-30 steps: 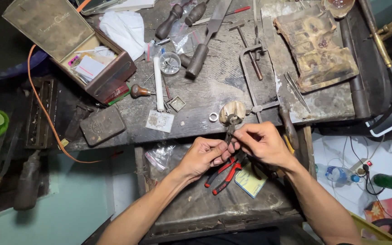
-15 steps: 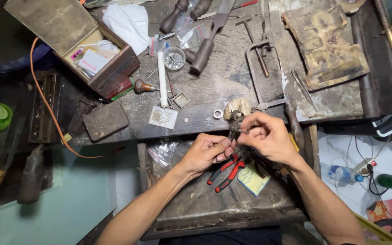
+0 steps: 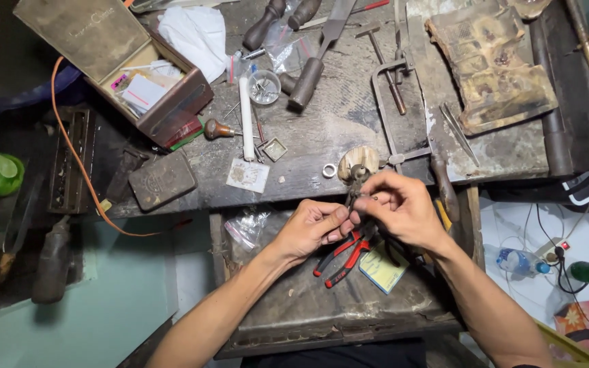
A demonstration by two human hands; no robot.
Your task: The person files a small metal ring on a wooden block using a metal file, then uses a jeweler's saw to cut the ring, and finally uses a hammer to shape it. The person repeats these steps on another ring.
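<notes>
Head view: workbench (image 3: 349,146), dark and worn, seen from above. Left hand (image 3: 315,228) and right hand (image 3: 403,208) meet just below the bench's front edge, over an open drawer (image 3: 294,307). Both are pinched on one small metal piece (image 3: 366,199), too small to identify; left fingertips touch right fingertips around it. Pliers (image 3: 345,252) with red-and-black handles lie in the drawer directly beneath the hands, beside a yellow card (image 3: 383,269).

Bench contents: silver ring (image 3: 329,170) near the front edge, just left of a worn wooden peg (image 3: 357,162); white candle (image 3: 246,117); small round dish (image 3: 265,86); saw frame (image 3: 393,102); open wooden box (image 3: 114,61) at upper left; dark flat block (image 3: 161,180); charred slab (image 3: 489,65) at upper right. Orange cord (image 3: 76,163) runs down the left side.
</notes>
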